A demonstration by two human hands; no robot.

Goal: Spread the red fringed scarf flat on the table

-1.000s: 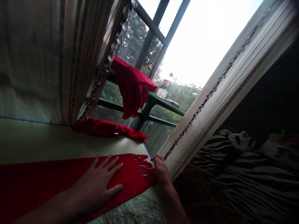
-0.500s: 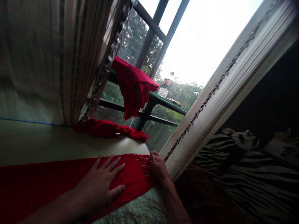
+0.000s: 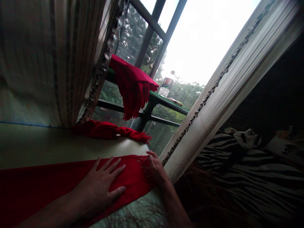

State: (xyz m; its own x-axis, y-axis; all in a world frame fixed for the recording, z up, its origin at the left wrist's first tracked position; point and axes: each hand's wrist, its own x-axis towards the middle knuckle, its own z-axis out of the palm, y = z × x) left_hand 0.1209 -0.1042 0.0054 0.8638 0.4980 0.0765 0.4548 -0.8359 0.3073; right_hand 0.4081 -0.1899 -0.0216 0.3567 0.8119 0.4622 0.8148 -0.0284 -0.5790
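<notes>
A red scarf (image 3: 54, 179) lies spread flat across the pale surface, its fringe (image 3: 144, 166) toward the window. My left hand (image 3: 101, 182) rests palm down on the cloth with the fingers spread, a short way in from that end. At the fringe, my right hand (image 3: 157, 169) has its fingers bent around the strands; how many it grips is hidden. Behind them, a bunched red scarf (image 3: 104, 129) lies along the far edge of the surface. Another folded red scarf (image 3: 133, 80) hangs over the green ledge, fringe downward.
On the green ledge (image 3: 163, 102) by the window stand a clear plastic bottle (image 3: 166, 86) and a small flat item (image 3: 175, 101). Pale curtains frame the window, the right one (image 3: 204, 110) close to my right hand. Zebra-striped fabric (image 3: 251, 177) shows in the dark at right.
My right hand has shifted slightly along the fringe, its index finger now straighter. My left hand stays flat on the scarf. The whole view has moved a little.
</notes>
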